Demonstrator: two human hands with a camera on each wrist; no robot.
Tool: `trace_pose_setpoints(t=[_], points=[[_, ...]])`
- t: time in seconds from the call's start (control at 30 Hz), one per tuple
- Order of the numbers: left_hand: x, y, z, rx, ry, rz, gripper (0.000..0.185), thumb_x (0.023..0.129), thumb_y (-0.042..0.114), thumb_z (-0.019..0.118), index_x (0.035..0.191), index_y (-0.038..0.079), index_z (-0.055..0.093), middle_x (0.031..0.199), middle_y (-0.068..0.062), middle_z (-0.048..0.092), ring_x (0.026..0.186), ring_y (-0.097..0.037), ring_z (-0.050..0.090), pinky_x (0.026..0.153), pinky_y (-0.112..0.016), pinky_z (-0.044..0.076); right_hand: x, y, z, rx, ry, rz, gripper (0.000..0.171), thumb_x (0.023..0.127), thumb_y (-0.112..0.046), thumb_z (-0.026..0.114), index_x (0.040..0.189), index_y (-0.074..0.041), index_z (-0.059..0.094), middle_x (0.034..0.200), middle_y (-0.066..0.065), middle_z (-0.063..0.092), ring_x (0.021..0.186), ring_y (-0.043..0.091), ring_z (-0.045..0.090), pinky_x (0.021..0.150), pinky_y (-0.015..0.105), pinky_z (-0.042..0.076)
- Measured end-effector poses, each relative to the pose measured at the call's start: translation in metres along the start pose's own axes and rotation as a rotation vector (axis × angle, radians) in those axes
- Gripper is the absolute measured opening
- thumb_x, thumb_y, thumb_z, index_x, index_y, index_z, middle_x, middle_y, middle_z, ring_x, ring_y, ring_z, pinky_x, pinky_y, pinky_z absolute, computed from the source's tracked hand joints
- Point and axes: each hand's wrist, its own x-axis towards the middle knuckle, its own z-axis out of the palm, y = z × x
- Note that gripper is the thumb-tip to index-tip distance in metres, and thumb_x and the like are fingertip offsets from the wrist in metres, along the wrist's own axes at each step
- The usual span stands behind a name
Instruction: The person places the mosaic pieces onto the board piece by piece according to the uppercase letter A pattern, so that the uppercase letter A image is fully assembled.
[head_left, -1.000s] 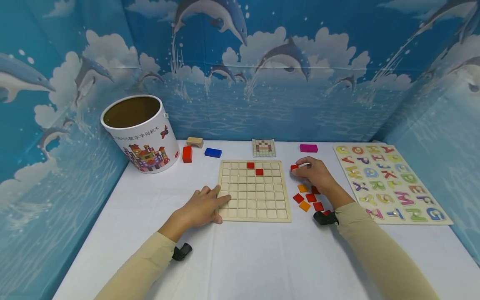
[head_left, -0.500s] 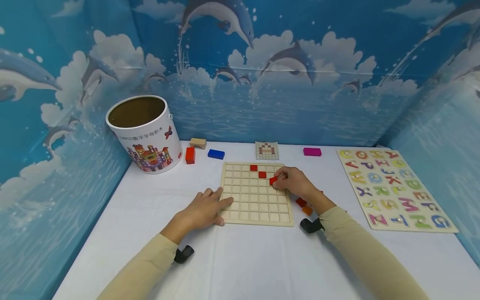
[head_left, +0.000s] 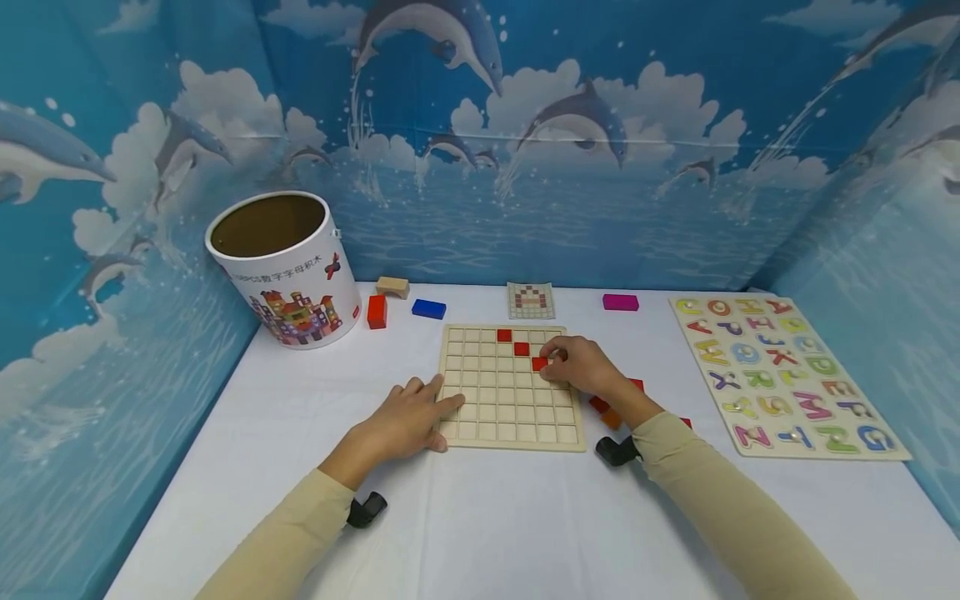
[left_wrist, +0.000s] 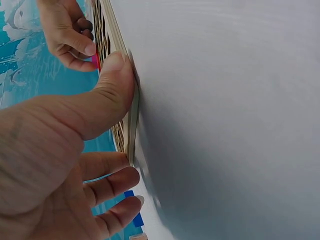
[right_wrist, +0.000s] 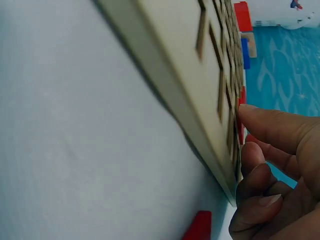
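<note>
Pinching a red tile (head_left: 539, 363) mid-frame, the right hand (head_left: 581, 367) seats it, apparently extending the diagonal. Left hand (head_left: 405, 418) lies flat-fingered, steadying the board (head_left: 487, 417).

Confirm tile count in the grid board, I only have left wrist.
Observer: Three red tiles in the grid board, stepping diagonally down to the right from the top row.
Operator: Which one is the right hand on?
Observer: The right hand pinches the lowest tile, third row.
Operator: Spares?
Observer: Loose red and orange tiles lie on the table right of the board, partly behind the right wrist.
</note>
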Motion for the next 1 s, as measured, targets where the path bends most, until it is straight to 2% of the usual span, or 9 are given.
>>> trace_pose_setpoints(t=[0.1,0.27,0.5,0.73,1.0], points=[[0.0,0.001,0.0,-0.004,-0.001,0.003,0.075,0.088,0.043,0.075,0.154,0.025,0.047,0.163,-0.022,0.031,0.134,-0.035,0.042,0.098,-0.048,0.039,-0.006,0.005,-0.012,0.019,0.032,0.031,0.035,0.096,-0.024,0.071,0.127,-0.01,0.064,0.098,0.011,0.06,0.079,0.025,0.052,0.062,0.034,0.045],[-0.001,0.002,-0.002,-0.013,-0.001,-0.005,0.074,0.087,0.042,0.076,0.154,0.025,0.048,0.163,-0.022,0.031,0.134,-0.035,0.041,0.098,-0.048,0.038,-0.026,0.025,-0.045,0.017,0.092,0.061,0.045,0.098,-0.027,0.069,0.138,-0.01,0.059,0.111,0.015,0.059,0.088,0.031,0.057,0.066,0.037,0.051],[-0.002,0.001,-0.003,-0.022,-0.007,-0.022,0.074,0.087,0.042,0.075,0.154,0.026,0.047,0.164,-0.02,0.03,0.134,-0.034,0.041,0.1,-0.048,0.038,-0.059,0.056,-0.074,0.004,0.088,0.108,0.05,0.099,-0.027,0.068,0.144,-0.011,0.055,0.119,0.014,0.059,0.109,0.032,0.054,0.085,0.038,0.05],[-0.003,0.0,-0.002,-0.026,-0.012,-0.028,0.074,0.087,0.041,0.075,0.154,0.026,0.047,0.164,-0.02,0.03,0.134,-0.033,0.041,0.101,-0.048,0.038,-0.074,0.082,-0.078,0.016,-0.029,0.124,0.057,0.094,-0.027,0.074,0.147,-0.015,0.054,0.133,0.016,0.057,0.112,0.032,0.053,0.083,0.035,0.052],[-0.002,0.003,-0.001,-0.024,-0.008,-0.021,0.074,0.087,0.041,0.076,0.154,0.026,0.048,0.164,-0.02,0.031,0.132,-0.032,0.042,0.099,-0.046,0.038,-0.075,0.093,-0.075,-0.067,-0.035,0.075,0.053,0.094,-0.023,0.073,0.144,-0.012,0.058,0.132,0.018,0.056,0.109,0.031,0.051,0.081,0.034,0.051]])
